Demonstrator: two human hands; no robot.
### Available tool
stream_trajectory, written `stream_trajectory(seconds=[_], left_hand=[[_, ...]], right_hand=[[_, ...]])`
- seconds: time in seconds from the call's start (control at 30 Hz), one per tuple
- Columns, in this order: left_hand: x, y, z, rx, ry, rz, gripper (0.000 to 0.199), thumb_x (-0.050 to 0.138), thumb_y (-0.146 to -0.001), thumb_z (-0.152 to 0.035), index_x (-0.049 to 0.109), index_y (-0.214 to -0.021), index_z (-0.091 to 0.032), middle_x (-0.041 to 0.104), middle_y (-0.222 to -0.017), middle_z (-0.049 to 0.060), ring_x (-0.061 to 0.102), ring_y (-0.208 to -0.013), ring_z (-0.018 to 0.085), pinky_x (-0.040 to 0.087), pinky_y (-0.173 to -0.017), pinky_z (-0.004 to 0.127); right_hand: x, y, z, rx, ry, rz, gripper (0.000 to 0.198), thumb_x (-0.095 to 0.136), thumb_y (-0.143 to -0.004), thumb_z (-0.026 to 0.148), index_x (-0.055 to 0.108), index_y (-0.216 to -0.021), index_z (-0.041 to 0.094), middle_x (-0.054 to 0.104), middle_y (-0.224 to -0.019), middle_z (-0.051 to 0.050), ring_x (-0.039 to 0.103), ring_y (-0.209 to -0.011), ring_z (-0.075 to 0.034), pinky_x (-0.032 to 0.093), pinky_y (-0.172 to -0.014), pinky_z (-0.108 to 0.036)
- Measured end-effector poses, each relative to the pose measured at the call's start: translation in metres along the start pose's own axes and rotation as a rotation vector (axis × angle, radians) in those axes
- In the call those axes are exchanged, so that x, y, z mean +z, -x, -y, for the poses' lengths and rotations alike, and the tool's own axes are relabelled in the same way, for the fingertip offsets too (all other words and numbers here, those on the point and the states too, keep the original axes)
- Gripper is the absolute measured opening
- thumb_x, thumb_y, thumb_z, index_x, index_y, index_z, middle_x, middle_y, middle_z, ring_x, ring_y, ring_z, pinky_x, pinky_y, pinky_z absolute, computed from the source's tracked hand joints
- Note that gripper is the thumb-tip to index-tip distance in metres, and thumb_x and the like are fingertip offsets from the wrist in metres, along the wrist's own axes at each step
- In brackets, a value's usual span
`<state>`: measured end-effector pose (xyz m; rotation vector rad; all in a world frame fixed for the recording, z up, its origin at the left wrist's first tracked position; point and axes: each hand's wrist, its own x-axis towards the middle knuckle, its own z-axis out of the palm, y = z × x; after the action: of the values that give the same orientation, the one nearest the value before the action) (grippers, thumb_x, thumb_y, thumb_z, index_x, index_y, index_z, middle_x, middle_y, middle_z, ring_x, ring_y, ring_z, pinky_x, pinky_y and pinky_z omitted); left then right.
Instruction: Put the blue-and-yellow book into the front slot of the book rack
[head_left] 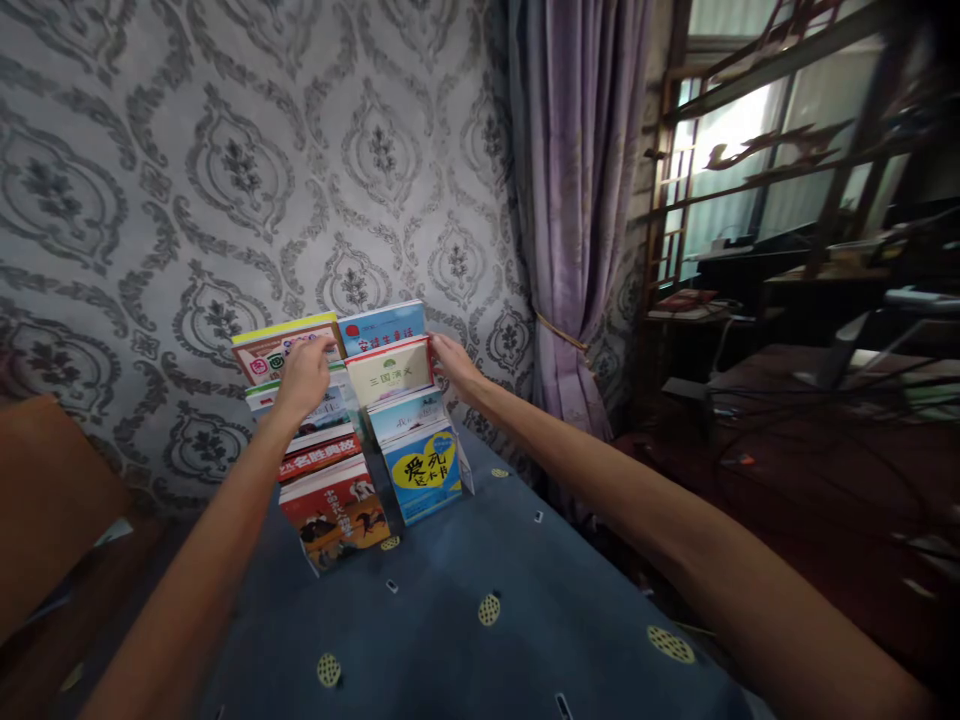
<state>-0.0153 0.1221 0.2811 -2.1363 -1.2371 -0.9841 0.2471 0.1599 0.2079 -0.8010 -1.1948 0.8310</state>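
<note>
Two columns of books stand in stepped rows on a cloth-covered table. My left hand is over the left column, fingers curled, in front of a pinkish-brown book with a yellow top edge. What its fingertips hold, if anything, is hidden. At the right column, my right hand has its fingers closed at the right edge of a cream book with a red border. Behind that is a blue book. Lower down are a pale blue book, a blue-and-yellow book and a red-orange book.
A dark blue tablecloth with yellow prints covers the table. Grey patterned wallpaper rises behind the books. A tied purple curtain hangs at the right, beside wooden shelving. A brown cardboard box is at the left.
</note>
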Motion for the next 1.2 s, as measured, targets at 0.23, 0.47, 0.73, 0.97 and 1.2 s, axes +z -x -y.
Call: stream_trajectory(seconds=[0.23,0.47,0.73,0.97,1.2], left_hand=[[0.012,0.009,-0.007,0.056,-0.02,0.07,0.038,0.038,-0.093,-0.02,0.066,-0.117,-0.013,0.071,-0.119,0.014,0.059,-0.117,0.028,0.046,-0.103,0.043],[0.015,0.009,-0.007,0.024,-0.083,0.112,0.034,0.045,-0.093,-0.026,0.064,-0.119,-0.017,0.072,-0.117,0.012,0.061,-0.113,0.03,0.047,-0.099,0.044],[0.016,0.005,-0.013,-0.013,-0.141,0.204,0.038,0.047,-0.092,-0.024,0.061,-0.126,-0.015,0.07,-0.123,0.014,0.061,-0.116,0.032,0.046,-0.101,0.047],[0.019,0.005,-0.012,-0.004,-0.167,0.191,0.037,0.046,-0.091,-0.023,0.064,-0.123,-0.017,0.071,-0.121,0.013,0.062,-0.115,0.031,0.046,-0.101,0.046],[0.004,0.019,-0.026,0.057,-0.205,0.082,0.037,0.044,-0.094,-0.029,0.06,-0.126,-0.018,0.067,-0.124,0.016,0.054,-0.123,0.036,0.038,-0.106,0.055]], right_hand=[[0.0,0.002,0.001,0.021,-0.006,0.017,0.04,0.049,-0.095,0.04,0.063,-0.13,0.028,0.06,-0.144,-0.004,0.055,-0.131,-0.022,0.042,-0.111,-0.047],[0.0,0.007,0.004,0.042,0.001,0.027,0.041,0.046,-0.096,0.037,0.062,-0.132,0.026,0.059,-0.145,-0.006,0.055,-0.132,-0.023,0.041,-0.111,-0.05],[0.0,0.007,0.003,0.017,0.05,0.017,0.037,0.05,-0.092,0.033,0.066,-0.126,0.029,0.061,-0.142,-0.003,0.055,-0.13,-0.024,0.043,-0.11,-0.052],[0.002,0.008,0.004,0.013,0.057,0.022,0.039,0.051,-0.092,0.03,0.066,-0.127,0.029,0.062,-0.141,-0.002,0.054,-0.131,-0.025,0.044,-0.11,-0.048],[-0.002,0.014,0.005,0.111,-0.028,0.023,0.04,0.044,-0.097,0.035,0.06,-0.132,0.025,0.058,-0.145,-0.006,0.053,-0.133,-0.023,0.045,-0.108,-0.048]])
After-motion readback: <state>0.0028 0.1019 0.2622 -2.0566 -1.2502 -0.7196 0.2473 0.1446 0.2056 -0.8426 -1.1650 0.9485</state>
